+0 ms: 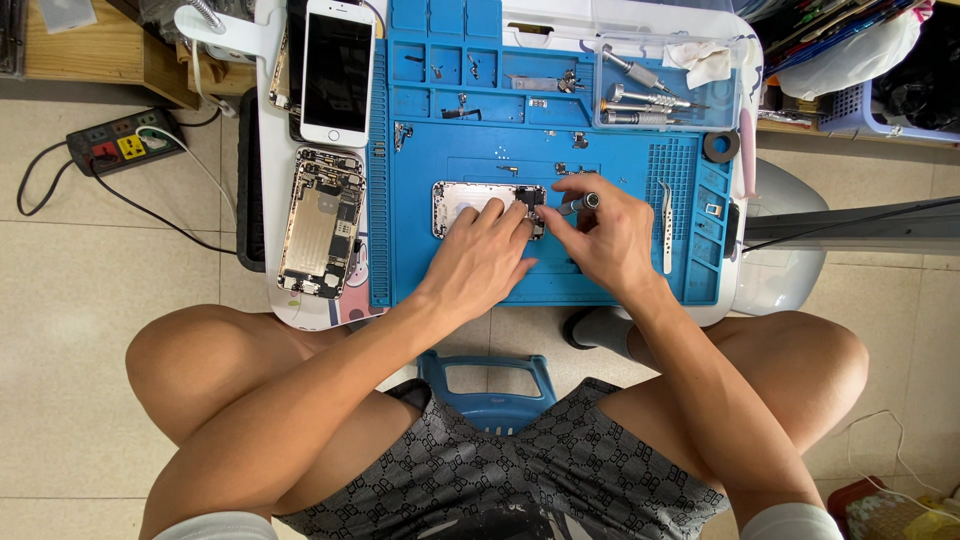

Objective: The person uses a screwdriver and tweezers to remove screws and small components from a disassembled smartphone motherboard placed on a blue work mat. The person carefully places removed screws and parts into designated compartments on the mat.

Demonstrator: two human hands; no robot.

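Phone shell (462,203), silver and opened, lying flat at centre of blue mat (620,280). Left hand (478,262) at 6 o'clock of it, fingers pressed flat on its right half, holding nothing else. Right hand (600,235) at 3 o'clock, pinched narrow around screwdriver (580,203), tip down on shell's dark right end. Tweezers (665,225) just past that hand at 3 o'clock. Clear box (735,95) of drivers at 1 o'clock. Gutted phone (320,222) at 9 o'clock, white phone (337,70) at 11 o'clock. Power strip (125,140) on floor, far out at 10 o'clock.
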